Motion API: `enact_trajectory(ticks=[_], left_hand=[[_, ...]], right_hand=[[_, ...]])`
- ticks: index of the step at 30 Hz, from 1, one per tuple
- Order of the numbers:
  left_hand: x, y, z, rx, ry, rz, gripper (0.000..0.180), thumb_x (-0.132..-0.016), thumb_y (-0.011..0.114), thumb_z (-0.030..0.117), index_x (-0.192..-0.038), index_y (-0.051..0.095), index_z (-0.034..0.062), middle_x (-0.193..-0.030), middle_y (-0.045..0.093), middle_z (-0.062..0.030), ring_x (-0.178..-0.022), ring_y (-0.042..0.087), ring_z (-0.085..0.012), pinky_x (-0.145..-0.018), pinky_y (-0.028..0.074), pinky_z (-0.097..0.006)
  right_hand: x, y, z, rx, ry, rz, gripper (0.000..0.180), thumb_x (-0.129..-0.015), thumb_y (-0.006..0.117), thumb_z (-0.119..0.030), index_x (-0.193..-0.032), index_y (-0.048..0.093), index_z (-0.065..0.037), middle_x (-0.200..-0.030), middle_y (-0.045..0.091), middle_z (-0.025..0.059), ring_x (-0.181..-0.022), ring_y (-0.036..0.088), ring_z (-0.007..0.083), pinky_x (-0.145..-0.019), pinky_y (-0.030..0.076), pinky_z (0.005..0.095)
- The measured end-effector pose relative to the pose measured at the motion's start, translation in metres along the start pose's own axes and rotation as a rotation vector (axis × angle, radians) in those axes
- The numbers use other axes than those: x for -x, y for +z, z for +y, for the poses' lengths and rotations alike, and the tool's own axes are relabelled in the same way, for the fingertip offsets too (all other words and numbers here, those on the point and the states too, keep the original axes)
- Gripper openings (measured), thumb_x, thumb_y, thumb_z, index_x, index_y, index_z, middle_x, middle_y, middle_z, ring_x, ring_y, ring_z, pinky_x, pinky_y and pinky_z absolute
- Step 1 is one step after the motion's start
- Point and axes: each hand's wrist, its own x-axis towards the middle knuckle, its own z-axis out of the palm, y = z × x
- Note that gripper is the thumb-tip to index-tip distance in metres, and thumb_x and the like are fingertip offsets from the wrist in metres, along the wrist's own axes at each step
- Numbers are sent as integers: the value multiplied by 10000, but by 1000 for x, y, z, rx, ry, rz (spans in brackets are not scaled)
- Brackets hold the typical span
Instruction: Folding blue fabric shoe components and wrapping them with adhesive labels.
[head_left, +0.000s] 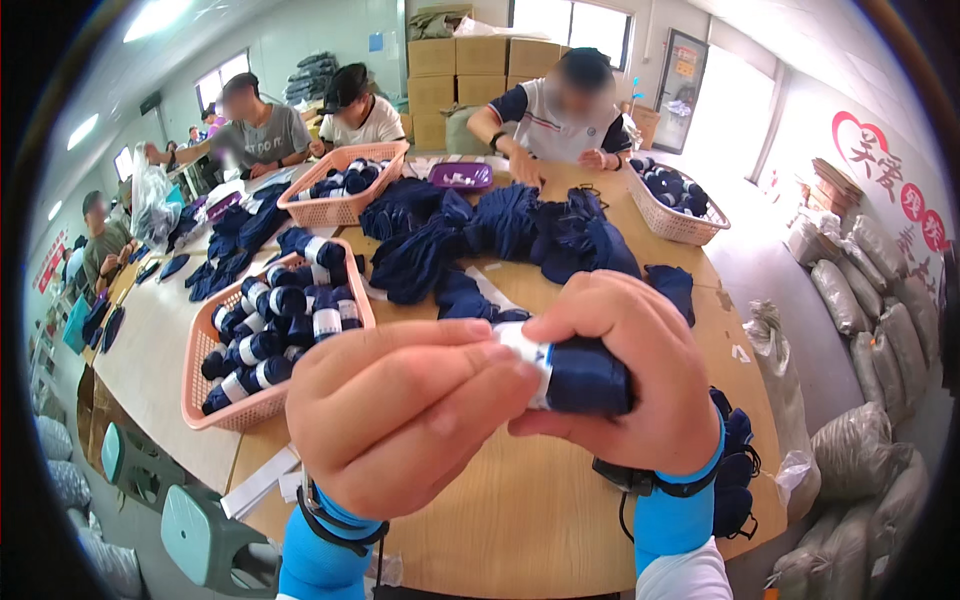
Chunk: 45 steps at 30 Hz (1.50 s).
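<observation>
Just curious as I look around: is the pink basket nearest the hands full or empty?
Nearly full. The pink basket holds rolled navy socks with white bands, heaped to its rim.

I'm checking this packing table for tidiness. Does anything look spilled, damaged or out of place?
Mostly orderly. Both hands hold a rolled navy bundle. The oddities: a few white paper strips jut past the table edge below the pink basket, and some dark pieces hang off the right side.
</observation>
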Motion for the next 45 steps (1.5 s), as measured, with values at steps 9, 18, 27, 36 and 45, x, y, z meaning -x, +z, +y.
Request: enact_trajectory(ticks=[9,18,27,36,45], left_hand=[[3,2,2,87,-12,-95,159,-869,778,44,-904,638,111,-964,763,-75,-1008,771,-363,-769,629,-378],[7,19,-6,234,-27,-57,142,-1067,555,100,-940,497,71,-1092,766,-158,-1259,635,-498,-935,601,-494],[17,29,2,351,-174,-131,141,-869,703,-14,-873,603,84,-799,705,-75,-705,701,-281,-607,549,-367],[20,147,9,121,-396,-741,109,-932,697,153,-1010,739,89,-852,723,-178,-782,698,-392,-683,552,-457],[-3,143,-15,292,-404,-516,271,-942,642,95,-1185,754,54,-1089,765,-193,-894,761,-302,-819,591,-381]], right_hand=[[4,-4,8,-149,103,58,519,-732,939,-269,-1106,653,-50,-999,684,116,-881,662,341,-814,542,403],[11,-6,10,-445,247,220,416,-823,860,-116,-1156,628,-25,-1072,638,94,-931,618,193,-830,502,318],[38,-94,5,-401,566,618,353,-946,698,-103,-1263,562,-30,-1051,623,26,-903,588,87,-811,483,225],[69,-138,5,-137,789,514,305,-937,702,-67,-1219,586,-59,-941,619,17,-802,542,39,-697,454,216],[53,-115,14,-142,682,623,287,-953,723,-90,-1208,594,-56,-973,633,24,-836,575,54,-730,481,218]])
